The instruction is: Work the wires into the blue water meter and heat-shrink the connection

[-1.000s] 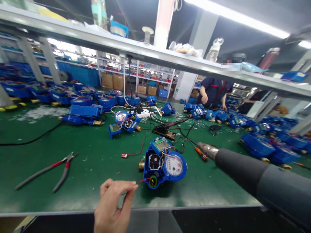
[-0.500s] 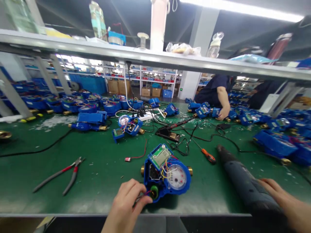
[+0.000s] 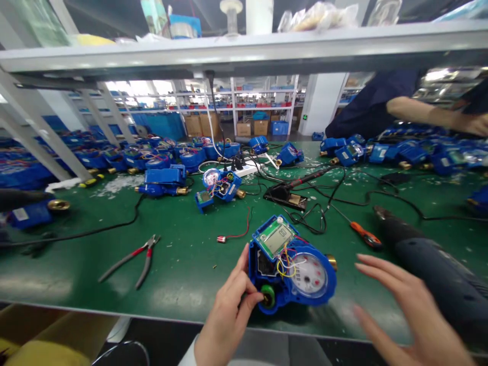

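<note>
inspector: position of the unit in hand?

assistant: a blue water meter [image 3: 292, 267] with its cover off lies flat near the front edge of the green bench [image 3: 183, 264], display board tilted up, dial to its right, brass fitting showing on the right side.

inspector: left hand?

assistant: the left hand [image 3: 231, 310] is against the meter's left side, thumb and forefinger pinched together at the green ring [image 3: 268, 296] on the lower left corner. whether they grip a wire there i cannot tell.

inspector: right hand?

assistant: the right hand [image 3: 404, 310] hovers just right of the meter, fingers spread apart, holding nothing, not touching it. a dark heat gun [image 3: 430, 274] lies on the bench just beyond that hand.

inspector: surroundings?

assistant: an orange-handled screwdriver [image 3: 362, 235] lies between meter and gun nozzle. red-handled long-nose pliers [image 3: 133, 256] lie well to the left. another opened meter [image 3: 219, 185] sits farther back, a soldering iron stand [image 3: 285, 195] to its right. a co-worker's arm [image 3: 427, 114] reaches over the far right.
</note>
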The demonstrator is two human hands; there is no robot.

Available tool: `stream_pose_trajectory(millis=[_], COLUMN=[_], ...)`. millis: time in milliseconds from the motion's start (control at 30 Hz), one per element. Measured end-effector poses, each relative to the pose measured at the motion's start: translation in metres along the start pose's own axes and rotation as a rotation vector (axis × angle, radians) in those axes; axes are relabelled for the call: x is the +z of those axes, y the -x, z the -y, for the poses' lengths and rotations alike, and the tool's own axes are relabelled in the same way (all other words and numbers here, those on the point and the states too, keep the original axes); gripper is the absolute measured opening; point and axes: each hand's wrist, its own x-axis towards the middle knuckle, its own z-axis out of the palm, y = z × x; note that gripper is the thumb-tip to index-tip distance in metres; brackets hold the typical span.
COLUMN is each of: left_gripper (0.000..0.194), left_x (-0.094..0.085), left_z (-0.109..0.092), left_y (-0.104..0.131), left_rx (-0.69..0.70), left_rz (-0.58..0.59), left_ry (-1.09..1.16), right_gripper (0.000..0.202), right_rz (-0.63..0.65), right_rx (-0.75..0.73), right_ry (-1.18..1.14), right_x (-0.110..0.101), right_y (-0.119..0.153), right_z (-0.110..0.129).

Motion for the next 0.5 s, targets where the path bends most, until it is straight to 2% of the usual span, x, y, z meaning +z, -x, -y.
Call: stream_pose_trajectory(millis=[67, 167, 233, 400, 500], left_gripper=[0.020, 0.023, 0.023, 0.024, 0.017], left_x=[0.003, 0.008, 0.010, 0.012, 0.016], left_z=[0.000, -0.003, -0.006, -0.013, -0.016], left_y=[0.001, 0.001, -0.002, -0.014, -0.013], left_rx=[-0.005, 0.008, 0.005, 0.003, 0.011], left_rz=[-0.040, -0.129, -0.180, -0.240, -0.283], left_ry=[0.002, -0.039, -0.050, -0.098, -0.148], right_gripper=[0.068, 0.082, 0.085, 0.094, 0.092], right_rz=[0.059, 0.072, 0.080, 0.083, 0.067], right_rx=[-0.080, 0.033, 0.058, -0.076, -0.086], right_ry=[-0.073, -0.081, -0.038, 0.190, 0.204], right_x=[0.035, 0.063, 0.067, 0.065, 0.068], right_y=[-0.010, -0.022, -0.025, -0.021, -0.025], right_z=[0.040, 0.066, 0.066, 0.068, 0.068])
